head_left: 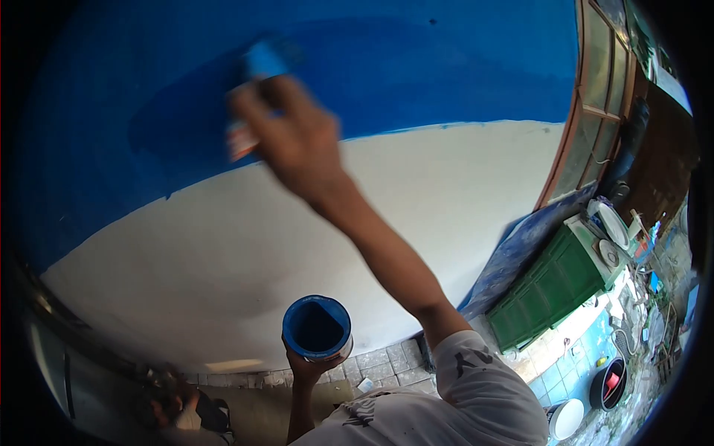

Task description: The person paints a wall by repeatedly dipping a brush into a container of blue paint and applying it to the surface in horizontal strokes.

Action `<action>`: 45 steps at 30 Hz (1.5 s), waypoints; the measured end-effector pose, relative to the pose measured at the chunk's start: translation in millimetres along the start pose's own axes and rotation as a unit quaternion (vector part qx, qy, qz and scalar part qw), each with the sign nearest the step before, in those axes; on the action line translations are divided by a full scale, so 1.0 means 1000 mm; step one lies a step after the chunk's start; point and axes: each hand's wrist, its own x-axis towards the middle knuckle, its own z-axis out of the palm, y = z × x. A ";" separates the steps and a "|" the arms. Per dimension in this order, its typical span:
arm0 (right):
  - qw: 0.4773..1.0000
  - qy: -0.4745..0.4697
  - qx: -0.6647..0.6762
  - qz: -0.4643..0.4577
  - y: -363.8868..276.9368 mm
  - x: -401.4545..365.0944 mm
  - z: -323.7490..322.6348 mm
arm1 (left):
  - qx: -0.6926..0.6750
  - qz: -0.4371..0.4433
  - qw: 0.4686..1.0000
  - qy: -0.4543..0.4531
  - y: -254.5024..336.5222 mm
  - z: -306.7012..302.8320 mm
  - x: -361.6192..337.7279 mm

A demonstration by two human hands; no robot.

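The paint can [317, 327] in the left hand [311, 368] may tip and spill while the right hand [297, 141] swipes its gripped brush [256, 70].

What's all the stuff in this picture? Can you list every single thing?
wall: one, blue on top and white below, fills most of the view
paintbrush: one, blue and blurred, against the blue part of the wall
paint can: one, blue inside, low in the middle
window frame: one, brown wood, right of the wall
sheet: one, dark blue, between wall and cabinet
cabinet: one, green, at the right
tub: one, black with something red inside, lower right
basin: one, white, bottom right
floor tiles: many, grey, under the wall
right hand: one, raised, gripping the paintbrush
left hand: one, holding the paint can from below
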 end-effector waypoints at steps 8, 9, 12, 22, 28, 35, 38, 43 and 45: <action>0.988 0.110 0.090 0.066 -0.001 0.005 0.023 | 0.012 -0.014 0.999 0.046 0.009 -0.061 -0.020; 0.977 0.119 0.111 0.135 0.032 -0.011 0.005 | 0.015 -0.017 0.998 0.052 0.008 -0.071 -0.022; 0.920 0.236 0.095 0.298 0.082 -0.002 -0.069 | 0.020 -0.030 0.997 0.075 0.006 -0.102 -0.036; 0.980 0.031 -0.161 0.113 -0.036 0.006 0.017 | 0.034 -0.064 0.996 0.055 0.003 -0.151 -0.014; 0.987 -0.051 0.125 0.091 -0.158 -0.010 0.136 | 0.018 -0.002 0.999 0.047 0.001 -0.163 -0.014; 0.947 0.015 0.124 0.297 -0.103 -0.038 0.087 | 0.021 -0.026 0.996 0.084 -0.002 -0.209 -0.046; 0.920 0.144 0.109 0.349 -0.106 -0.023 0.057 | 0.018 -0.036 0.994 0.103 -0.007 -0.227 -0.054; 0.991 -0.078 0.034 0.100 -0.175 -0.042 0.117 | 0.050 -0.003 0.995 0.086 -0.002 -0.242 -0.037; 0.986 -0.128 0.100 0.040 -0.216 -0.048 0.168 | 0.041 -0.010 0.995 0.095 -0.001 -0.244 -0.039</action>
